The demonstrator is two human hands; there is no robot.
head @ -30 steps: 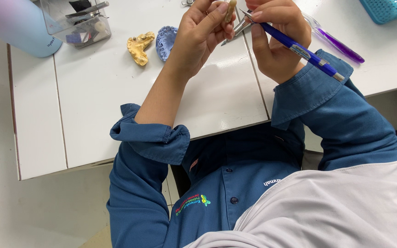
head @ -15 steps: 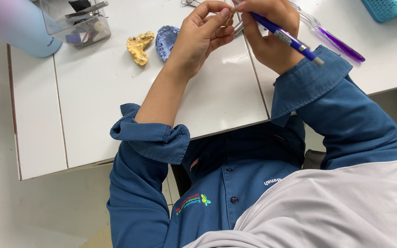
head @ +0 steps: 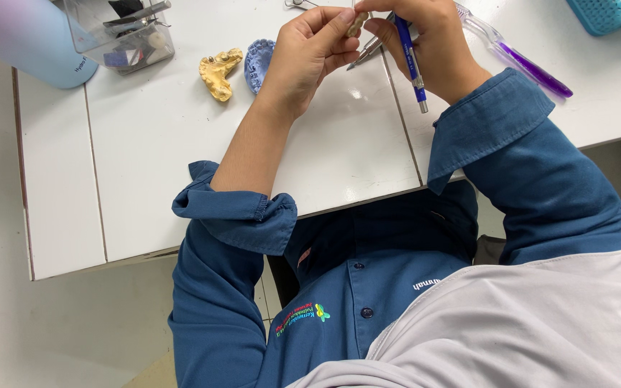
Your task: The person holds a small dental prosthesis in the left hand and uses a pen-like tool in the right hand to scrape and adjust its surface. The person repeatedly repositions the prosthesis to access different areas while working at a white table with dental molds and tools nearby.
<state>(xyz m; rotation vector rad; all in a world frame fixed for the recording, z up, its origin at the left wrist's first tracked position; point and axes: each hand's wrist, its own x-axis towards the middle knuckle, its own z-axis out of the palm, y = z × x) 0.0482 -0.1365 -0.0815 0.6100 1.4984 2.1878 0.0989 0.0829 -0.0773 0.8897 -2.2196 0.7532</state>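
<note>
Tan piece (head: 356, 24) sits pinched in the left hand (head: 310, 54) fingertips above the table's (head: 145, 144) far edge. Right hand (head: 433, 43) grips a blue pen (head: 409, 57) and a metal tool (head: 365, 52) beside it. Yellow cast (head: 218, 72) and blue cast (head: 259, 63) lie left.

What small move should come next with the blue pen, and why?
Probably bring the blue pen tip toward the small tan piece. The left hand pinches it at the fingertips, while the right hand holds the pen pointing away from it.
</note>
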